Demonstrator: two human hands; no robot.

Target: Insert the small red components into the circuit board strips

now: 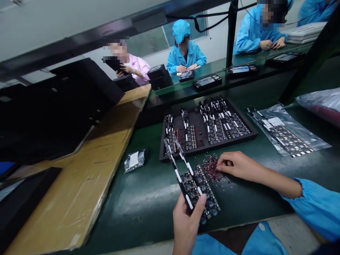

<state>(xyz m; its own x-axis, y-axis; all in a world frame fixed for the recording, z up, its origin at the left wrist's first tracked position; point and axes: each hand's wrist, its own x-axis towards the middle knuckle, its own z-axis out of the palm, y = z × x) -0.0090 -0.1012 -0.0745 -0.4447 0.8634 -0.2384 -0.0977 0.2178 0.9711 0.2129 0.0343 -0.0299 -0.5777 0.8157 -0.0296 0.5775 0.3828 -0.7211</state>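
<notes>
My left hand [187, 219] grips the lower left edge of a circuit board panel [203, 184], thumb on top. Two black strips with white labels and clear ends reach up and left from this panel, tilted above the green table. Beyond its upper right corner lies a loose pile of tiny dark red and white parts [212, 168]. The fingers of my right hand [236, 164] are pinched together at the pile's right side. Whatever sits between the fingertips is too small to make out.
Behind the pile stands a black tray [253, 136] holding several similar panels. A clear bag with strip boards [288, 138] lies right, a small silver packet [134, 160] left. Cardboard [87, 180] covers the left side. Co-workers sit across a raised shelf [175, 85] carrying black trays.
</notes>
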